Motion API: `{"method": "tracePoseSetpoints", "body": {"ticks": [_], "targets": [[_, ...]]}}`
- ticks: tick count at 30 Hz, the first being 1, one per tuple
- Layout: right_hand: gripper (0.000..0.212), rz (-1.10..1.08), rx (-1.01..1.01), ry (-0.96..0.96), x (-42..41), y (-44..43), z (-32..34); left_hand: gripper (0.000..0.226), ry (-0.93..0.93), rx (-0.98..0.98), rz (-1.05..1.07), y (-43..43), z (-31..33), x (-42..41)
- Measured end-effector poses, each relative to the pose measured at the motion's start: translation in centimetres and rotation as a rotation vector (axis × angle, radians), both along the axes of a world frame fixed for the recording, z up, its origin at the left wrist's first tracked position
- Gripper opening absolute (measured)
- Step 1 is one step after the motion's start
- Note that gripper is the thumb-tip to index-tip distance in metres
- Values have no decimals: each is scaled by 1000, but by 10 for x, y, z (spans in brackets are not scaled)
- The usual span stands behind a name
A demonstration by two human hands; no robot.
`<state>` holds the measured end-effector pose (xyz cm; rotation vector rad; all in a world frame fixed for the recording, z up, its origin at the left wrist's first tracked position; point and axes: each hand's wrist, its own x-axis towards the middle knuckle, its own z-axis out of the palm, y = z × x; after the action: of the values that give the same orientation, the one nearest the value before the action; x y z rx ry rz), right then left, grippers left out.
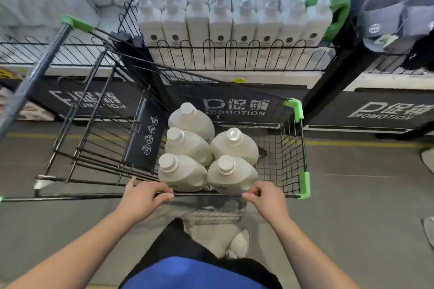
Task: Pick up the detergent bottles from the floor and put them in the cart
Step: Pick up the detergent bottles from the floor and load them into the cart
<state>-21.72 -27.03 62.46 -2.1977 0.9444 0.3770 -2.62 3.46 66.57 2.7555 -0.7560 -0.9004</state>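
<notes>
5 bottles (206,150) upright in cart (303,143), just beyond both hands: left hand (145,197) & right hand (265,197) curled on near rim.

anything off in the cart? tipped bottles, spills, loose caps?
Nothing stands out. Five white detergent bottles stand upright and capped, packed together in the cart basket, with no liquid visible. The left hand and right hand grip the near rim. A whitish object on the floor below the cart is too blurred to identify.

The person wears a blue top (195,272) and black trousers (173,241). Both forearms are bare, without sleeves. One white shoe (239,241) shows.
</notes>
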Motion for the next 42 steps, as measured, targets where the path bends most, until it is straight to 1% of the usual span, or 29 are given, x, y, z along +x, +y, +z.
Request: {"method": "tracePoseSetpoints", "body": {"ticks": [2, 4, 6, 8, 11, 14, 17, 20, 23, 25, 29, 31, 32, 34, 35, 37, 39, 42], "targets": [[29, -8, 0, 6, -8, -13, -1, 16, 18, 1, 10, -13, -2, -7], [30, -20, -2, 2, -14, -28, -6, 20, 18, 2, 5, -25, -5, -14], [32, -33, -20, -2, -20, -39, -8, 17, -9, 0, -6, -39, -6, -19], [29, -53, -44, -7, -25, -48, -11, 14, 16, 11, -2, -50, -6, -26], [23, -82, -68, -31, -30, -53, -11, 15, 23, -17, 22, -62, -4, -34], [25, -62, -81, 5, -28, -60, -11, 20, 42, -17, 29, -68, -4, -37], [27, -71, -79, 23, -29, -63, -14, 19, 51, -17, 33, -68, -6, -37], [25, -75, -81, -3, -31, -60, -15, 17, 52, -26, 35, -67, -5, -37], [11, -55, -109, -51, -32, -52, -14, 12, 36, -52, 36, -66, -2, -39], [7, -36, -114, -88, -34, -46, -13, 7, 21, -88, 50, -65, -2, -38], [15, -56, -94, -143, -41, -43, -8, 12, 18, -137, 8, -65, -3, -40], [19, -70, -81, -173, -45, -44, -1, 19, 25, -172, -34, -71, -4, -41], [21, -83, -78, -187, -46, -45, 4, 29, 33, -193, -58, -77, -4, -41], [24, -129, -62, -232, -49, -48, 17, 60, 57, -263, -122, -94, -2, -42], [26, -157, -57, -259, -50, -50, 26, 66, 71, -310, -147, -106, 2, -41], [26, -237, -47, -327, -51, -54, 46, 53, 97, -399, -190, -138, 14, -38], [26, -379, 1, -422, -52, -60, 69, 43, 121, -498, -231, -175, 29, -35], [27, -546, 23, -581, -54, -78, 111, 42, 121, -657, -299, -239, 61, -27]]}}
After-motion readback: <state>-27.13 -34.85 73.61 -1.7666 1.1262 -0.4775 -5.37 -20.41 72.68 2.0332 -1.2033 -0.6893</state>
